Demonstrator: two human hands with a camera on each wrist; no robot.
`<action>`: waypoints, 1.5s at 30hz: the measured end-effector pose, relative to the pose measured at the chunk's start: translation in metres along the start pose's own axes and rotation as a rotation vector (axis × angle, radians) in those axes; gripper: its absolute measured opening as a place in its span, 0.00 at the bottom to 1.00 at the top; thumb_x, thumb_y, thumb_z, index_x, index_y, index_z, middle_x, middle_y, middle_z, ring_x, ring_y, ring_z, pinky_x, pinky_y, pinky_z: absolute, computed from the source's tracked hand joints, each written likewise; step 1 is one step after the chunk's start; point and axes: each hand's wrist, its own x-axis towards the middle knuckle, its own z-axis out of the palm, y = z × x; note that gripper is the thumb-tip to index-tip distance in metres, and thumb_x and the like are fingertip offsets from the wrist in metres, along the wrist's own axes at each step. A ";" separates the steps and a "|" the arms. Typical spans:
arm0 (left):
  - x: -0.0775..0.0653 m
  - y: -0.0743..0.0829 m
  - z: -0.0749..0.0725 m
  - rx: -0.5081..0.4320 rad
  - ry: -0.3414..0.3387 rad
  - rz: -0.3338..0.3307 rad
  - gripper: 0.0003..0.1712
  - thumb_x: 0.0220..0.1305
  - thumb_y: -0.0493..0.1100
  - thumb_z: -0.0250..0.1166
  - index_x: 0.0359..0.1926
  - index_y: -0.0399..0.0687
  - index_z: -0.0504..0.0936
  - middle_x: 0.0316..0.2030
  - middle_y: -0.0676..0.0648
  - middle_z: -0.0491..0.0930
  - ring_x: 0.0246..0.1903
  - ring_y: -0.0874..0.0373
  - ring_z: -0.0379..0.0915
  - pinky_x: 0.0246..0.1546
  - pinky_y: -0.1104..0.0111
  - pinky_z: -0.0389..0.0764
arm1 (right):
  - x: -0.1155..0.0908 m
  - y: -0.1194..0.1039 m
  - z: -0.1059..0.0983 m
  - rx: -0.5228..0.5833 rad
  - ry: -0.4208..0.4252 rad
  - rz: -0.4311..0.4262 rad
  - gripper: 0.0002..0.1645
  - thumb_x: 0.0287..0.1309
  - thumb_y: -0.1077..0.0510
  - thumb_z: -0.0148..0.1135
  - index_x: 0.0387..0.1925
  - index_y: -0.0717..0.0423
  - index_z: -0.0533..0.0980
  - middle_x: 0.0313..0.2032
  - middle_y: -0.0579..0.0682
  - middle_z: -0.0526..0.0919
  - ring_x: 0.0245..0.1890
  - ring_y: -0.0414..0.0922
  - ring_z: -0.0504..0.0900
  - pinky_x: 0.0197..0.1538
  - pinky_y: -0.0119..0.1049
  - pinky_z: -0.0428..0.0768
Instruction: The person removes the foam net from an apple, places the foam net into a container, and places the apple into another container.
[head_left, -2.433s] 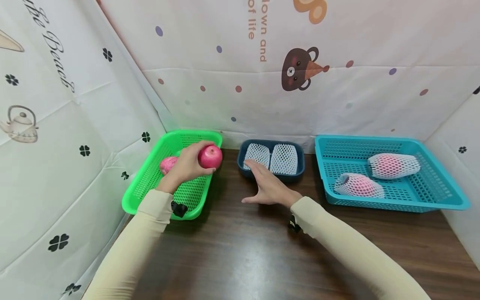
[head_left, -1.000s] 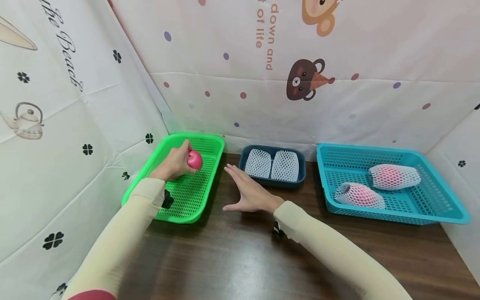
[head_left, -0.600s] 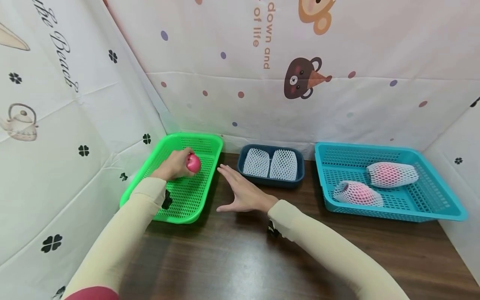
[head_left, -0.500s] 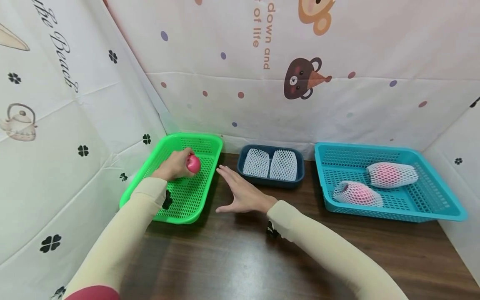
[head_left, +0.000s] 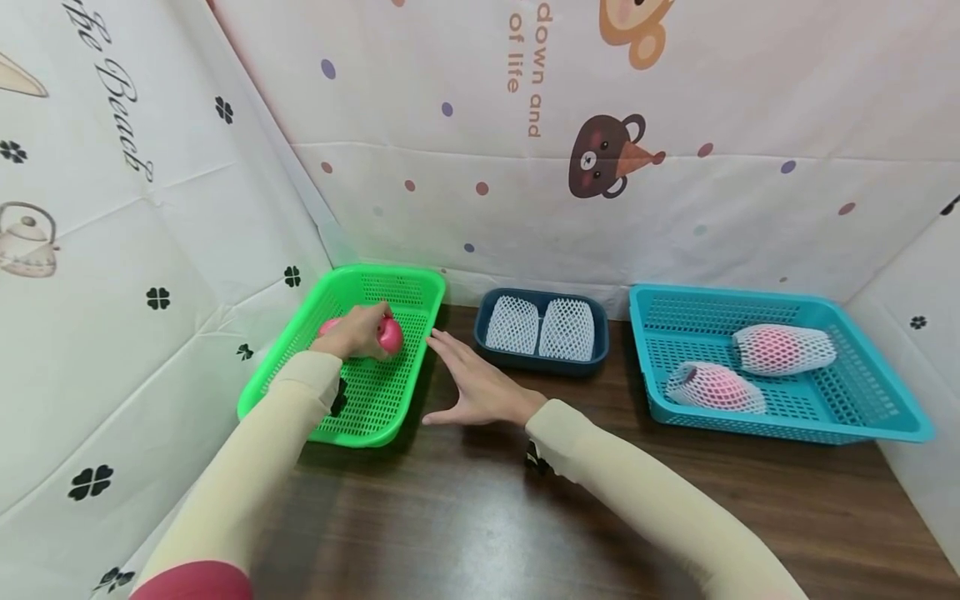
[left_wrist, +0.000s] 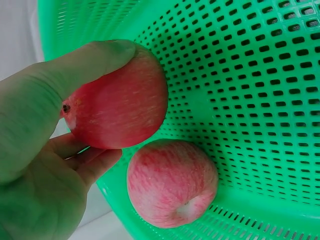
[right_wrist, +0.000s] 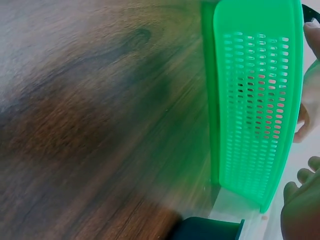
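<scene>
My left hand [head_left: 358, 331] is inside the green basket [head_left: 416, 392], gripping a red apple [head_left: 389, 335] between thumb and fingers. In the left wrist view, that held apple [left_wrist: 122, 102] has its dark end towards the palm. A second, streaky pink apple [left_wrist: 172, 184] lies in the basket beside it; whether the two touch I cannot tell. Part of this second apple [head_left: 327, 326] shows past my left hand in the head view. My right hand [head_left: 480, 387] holds nothing, its fingers extended and thumb apart, close to the basket's right side.
A dark blue tray [head_left: 540, 364] at the back holds two white foam net sleeves [head_left: 567, 329]. To the right, a turquoise basket [head_left: 795, 427] contains two pink fruits in foam nets [head_left: 782, 350]. Printed cloth [head_left: 480, 217] walls the brown wooden table [head_left: 480, 508].
My left hand has carried the apple back from the basket's right rim, lower into the basket. The second apple has come back into sight. My right hand has moved left towards the basket.
</scene>
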 end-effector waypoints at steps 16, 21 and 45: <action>-0.001 -0.006 0.010 0.009 -0.074 -0.026 0.40 0.44 0.39 0.79 0.58 0.41 0.70 0.47 0.37 0.76 0.47 0.43 0.73 0.42 0.51 0.78 | 0.012 -0.008 0.002 -0.001 -0.026 0.007 0.70 0.45 0.19 0.58 0.77 0.47 0.39 0.77 0.44 0.37 0.76 0.44 0.41 0.72 0.45 0.56; -0.002 -0.009 0.011 -0.002 -0.086 -0.027 0.40 0.44 0.38 0.79 0.59 0.40 0.70 0.47 0.37 0.77 0.47 0.44 0.73 0.43 0.51 0.78 | 0.015 -0.010 0.005 0.005 -0.032 0.000 0.70 0.45 0.21 0.60 0.77 0.45 0.37 0.77 0.45 0.36 0.76 0.44 0.40 0.72 0.45 0.56; -0.001 -0.012 0.019 0.015 -0.054 -0.017 0.42 0.42 0.39 0.81 0.59 0.40 0.71 0.46 0.36 0.77 0.48 0.41 0.73 0.44 0.49 0.77 | 0.023 -0.024 0.023 -0.053 -0.106 0.098 0.63 0.50 0.17 0.50 0.77 0.46 0.47 0.77 0.49 0.34 0.76 0.50 0.37 0.71 0.48 0.56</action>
